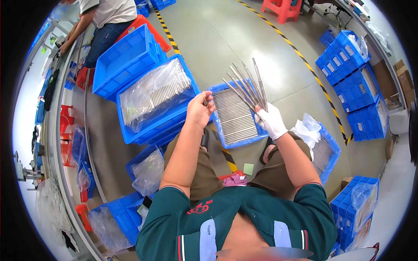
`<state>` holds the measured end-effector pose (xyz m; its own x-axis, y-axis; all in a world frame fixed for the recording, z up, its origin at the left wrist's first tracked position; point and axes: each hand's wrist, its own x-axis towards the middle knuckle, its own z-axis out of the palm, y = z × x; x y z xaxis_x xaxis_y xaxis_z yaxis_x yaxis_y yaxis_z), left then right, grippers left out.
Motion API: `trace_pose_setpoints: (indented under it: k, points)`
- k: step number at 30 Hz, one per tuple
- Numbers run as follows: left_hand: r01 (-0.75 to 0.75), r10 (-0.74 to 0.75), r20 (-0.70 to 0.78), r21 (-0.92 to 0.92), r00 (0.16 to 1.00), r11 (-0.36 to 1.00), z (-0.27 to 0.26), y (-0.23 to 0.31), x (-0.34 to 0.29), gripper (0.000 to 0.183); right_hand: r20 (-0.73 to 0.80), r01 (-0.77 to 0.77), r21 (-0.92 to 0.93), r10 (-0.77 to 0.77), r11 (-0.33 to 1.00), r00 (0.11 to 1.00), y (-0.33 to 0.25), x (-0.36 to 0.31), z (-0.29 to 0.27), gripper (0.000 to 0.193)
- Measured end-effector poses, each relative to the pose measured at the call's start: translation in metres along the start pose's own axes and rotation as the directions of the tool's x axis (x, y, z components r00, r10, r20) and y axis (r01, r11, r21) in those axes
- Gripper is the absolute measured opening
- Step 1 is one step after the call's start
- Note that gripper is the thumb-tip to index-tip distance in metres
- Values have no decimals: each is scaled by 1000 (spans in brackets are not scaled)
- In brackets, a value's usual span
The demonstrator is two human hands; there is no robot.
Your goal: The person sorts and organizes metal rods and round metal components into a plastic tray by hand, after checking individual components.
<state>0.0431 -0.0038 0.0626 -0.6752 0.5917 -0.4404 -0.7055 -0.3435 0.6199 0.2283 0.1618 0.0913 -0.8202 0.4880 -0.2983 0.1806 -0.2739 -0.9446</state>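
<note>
A fan of several thin metal rods (247, 87) stands up out of my right hand (271, 121), which wears a white glove and is closed round their lower ends. My bare left hand (200, 109) is raised to the left of them, its fingers curled together; what they hold, if anything, is too small to make out. Below and between my hands lies a blue crate (223, 140) lined with film, with rows of similar metal rods (235, 119) side by side in it. The rods in my right hand are apart from the left hand.
At the left, a blue crate (127, 138) of plastic-covered rods stands against an empty blue crate (124, 58). Another rod crate (334, 150) with white plastic is by my right knee. Stacked blue crates (353, 98) line the right. A person (111, 15) sits at the bench, upper left.
</note>
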Motion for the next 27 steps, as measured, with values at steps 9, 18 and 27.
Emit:
trace_pose_setpoints:
  k: [9, 18, 27]
  points:
    - [35, 10, 257, -170, 966, 985, 14, 17, -15, 54, 40, 111, -394, -104, 912, 994, 9, -8, 5, 19]
    - [-80, 62, 210, 78, 976, 994, 29, 13, -27, 73, 23, 115, -436, -117, 893, 993, 9, -5, 7, 18]
    - [-300, 220, 242, 376, 945, 876, 21, -1, -22, 83, 5, 169, -579, -204, 798, 979, 7, -4, 12, 19]
